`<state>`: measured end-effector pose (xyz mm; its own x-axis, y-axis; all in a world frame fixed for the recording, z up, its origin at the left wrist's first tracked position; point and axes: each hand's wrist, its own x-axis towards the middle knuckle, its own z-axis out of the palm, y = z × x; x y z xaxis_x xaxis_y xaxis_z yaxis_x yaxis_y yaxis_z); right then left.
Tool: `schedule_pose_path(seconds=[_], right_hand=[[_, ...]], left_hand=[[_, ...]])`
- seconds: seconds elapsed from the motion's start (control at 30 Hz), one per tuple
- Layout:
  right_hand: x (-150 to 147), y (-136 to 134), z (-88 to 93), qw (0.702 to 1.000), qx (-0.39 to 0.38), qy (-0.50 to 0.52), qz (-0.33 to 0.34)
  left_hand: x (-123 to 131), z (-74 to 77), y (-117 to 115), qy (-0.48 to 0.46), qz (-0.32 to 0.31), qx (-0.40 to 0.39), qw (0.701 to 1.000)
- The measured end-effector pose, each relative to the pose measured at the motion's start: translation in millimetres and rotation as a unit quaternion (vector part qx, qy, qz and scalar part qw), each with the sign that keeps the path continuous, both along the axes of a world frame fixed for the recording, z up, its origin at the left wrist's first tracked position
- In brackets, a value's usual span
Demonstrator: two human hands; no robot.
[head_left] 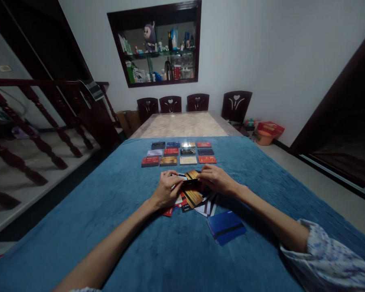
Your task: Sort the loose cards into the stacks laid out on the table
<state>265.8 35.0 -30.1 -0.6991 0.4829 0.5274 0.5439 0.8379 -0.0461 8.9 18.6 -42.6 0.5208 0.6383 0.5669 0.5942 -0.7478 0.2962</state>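
Observation:
My left hand [166,190] and my right hand [216,178] meet above a loose heap of cards. Between them is a dark card [191,181], seen nearly edge-on, pinched at its left end by my left fingers and at its right end by my right fingers. Beneath it in the heap lie a gold card [193,198] with a dark stripe, red cards [168,212] and white cards [204,208]. Closer to me, right of the heap, rest blue cards [226,227] with a dark stripe. My hands hide part of the heap.
Beyond my hands, several card stacks stand in three rows, among them a gold stack [168,161] and a red-orange one [207,159]. A blue cloth [109,194] covers the near table; a marble-like top [185,125] shows behind it. Dark chairs [197,102] line the far end.

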Motion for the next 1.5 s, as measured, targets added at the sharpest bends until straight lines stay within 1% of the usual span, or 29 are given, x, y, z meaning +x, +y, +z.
schedule_pose_path(seconds=[0.17, 0.33, 0.53, 0.7, 0.93, 1.07, 1.23, 1.5], right_hand=[[-0.3, 0.9, -4.1, 0.999, -0.023, 0.018, -0.033], [-0.4, 1.5, -8.8, 0.995, -0.035, 0.032, -0.088], [-1.8, 1.0, -12.3, 0.992, -0.032, 0.023, -0.119], [-4.4, 1.8, -15.3, 0.992, -0.028, 0.004, -0.123], [-5.0, 6.5, -23.1, 0.991, -0.036, -0.027, -0.128], [-4.6, 7.8, -25.3, 0.990, -0.024, -0.043, -0.129], [-6.5, 5.7, -22.3, 0.990, -0.005, -0.047, -0.132], [-5.9, 5.3, -16.6, 0.991, -0.003, -0.030, -0.131]], left_hand=[[2.6, 1.8, 3.8, -0.013, 0.020, -0.026, 0.999], [6.5, 0.3, 11.2, -0.022, 0.041, -0.041, 0.998], [6.5, -2.8, 17.7, -0.030, 0.032, -0.034, 0.998], [4.7, -2.6, 18.4, -0.015, 0.023, -0.027, 0.999], [7.3, 0.2, 15.5, 0.033, 0.046, -0.040, 0.998], [8.8, 0.6, 15.7, 0.054, 0.057, -0.046, 0.996], [9.4, 3.2, 16.1, 0.053, 0.059, -0.054, 0.995], [8.2, 9.4, 17.4, 0.048, 0.057, -0.069, 0.995]])
